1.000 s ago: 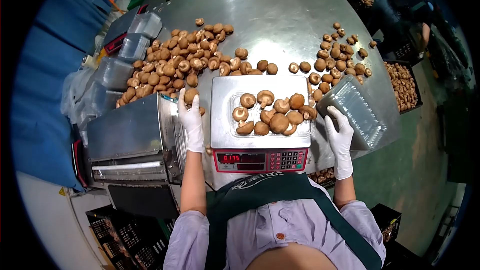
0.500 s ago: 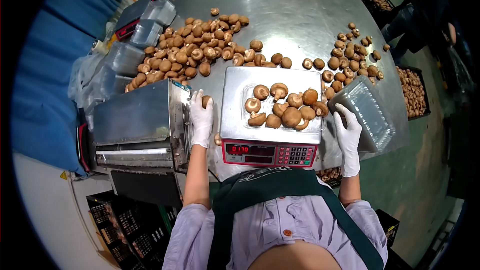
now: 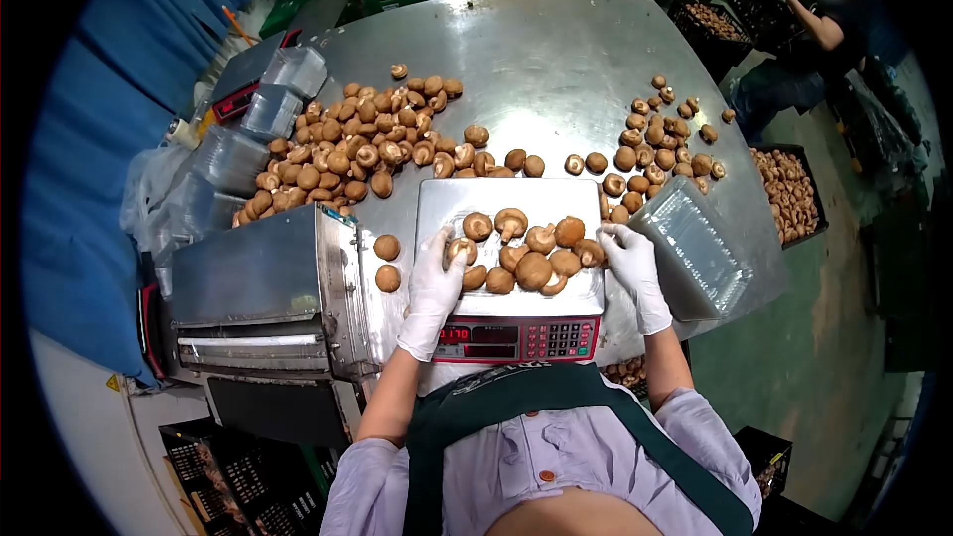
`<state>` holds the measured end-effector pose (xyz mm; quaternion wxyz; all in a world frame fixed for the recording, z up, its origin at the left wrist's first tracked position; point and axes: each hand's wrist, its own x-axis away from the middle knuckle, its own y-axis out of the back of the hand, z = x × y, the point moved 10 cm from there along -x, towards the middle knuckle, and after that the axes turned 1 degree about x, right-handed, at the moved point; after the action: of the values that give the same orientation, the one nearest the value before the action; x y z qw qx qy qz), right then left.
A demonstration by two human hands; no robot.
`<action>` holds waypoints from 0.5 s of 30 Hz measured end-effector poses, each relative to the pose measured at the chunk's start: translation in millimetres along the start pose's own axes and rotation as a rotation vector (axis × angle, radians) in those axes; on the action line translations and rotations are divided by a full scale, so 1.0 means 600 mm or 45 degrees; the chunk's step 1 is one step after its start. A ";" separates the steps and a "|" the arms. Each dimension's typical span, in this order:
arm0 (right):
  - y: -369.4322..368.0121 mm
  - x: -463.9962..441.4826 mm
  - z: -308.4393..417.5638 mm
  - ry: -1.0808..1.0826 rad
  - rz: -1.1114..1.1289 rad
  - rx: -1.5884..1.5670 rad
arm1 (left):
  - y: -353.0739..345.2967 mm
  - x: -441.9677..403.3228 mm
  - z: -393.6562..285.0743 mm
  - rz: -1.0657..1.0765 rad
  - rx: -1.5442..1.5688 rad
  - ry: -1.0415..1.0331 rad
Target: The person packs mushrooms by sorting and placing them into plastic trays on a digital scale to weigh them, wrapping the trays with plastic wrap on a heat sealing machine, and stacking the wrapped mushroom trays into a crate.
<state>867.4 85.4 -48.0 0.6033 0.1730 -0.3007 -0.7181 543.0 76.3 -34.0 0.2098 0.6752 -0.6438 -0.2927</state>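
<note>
Several brown mushrooms (image 3: 534,269) lie in a clear plastic tray (image 3: 493,228) on the steel pan of a red scale (image 3: 518,339), whose lit display reads about 0.170. Closed around the tray's left edge, my gloved left hand (image 3: 434,286) has its fingertips beside a mushroom (image 3: 462,251). At the right edge, my gloved right hand (image 3: 633,268) has its thumb and fingers closed on the tray's rim. Both palms and the lower tray edges are partly hidden. Two single mushrooms (image 3: 387,247) rest on the table left of the scale.
A large mushroom pile (image 3: 347,144) covers the table's left; a smaller group (image 3: 665,134) lies right. Stacked clear trays (image 3: 700,248) stand beside my right hand. A metal box-like machine (image 3: 248,268) sits at left. Beyond the table, a person (image 3: 809,50) works near crates (image 3: 789,194).
My left hand has left a mushroom beside the machine and moved right to the tray. My right hand has moved left from the stacked trays to the filled tray. The view has shifted.
</note>
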 end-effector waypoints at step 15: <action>-0.052 0.051 0.030 -0.013 0.176 -0.272 | 0.076 0.048 0.099 -0.129 0.450 0.580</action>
<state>825.9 62.5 -50.8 0.6648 0.0830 -0.2366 -0.7037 469.3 49.2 -51.8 0.2132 0.7808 -0.5866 -0.0268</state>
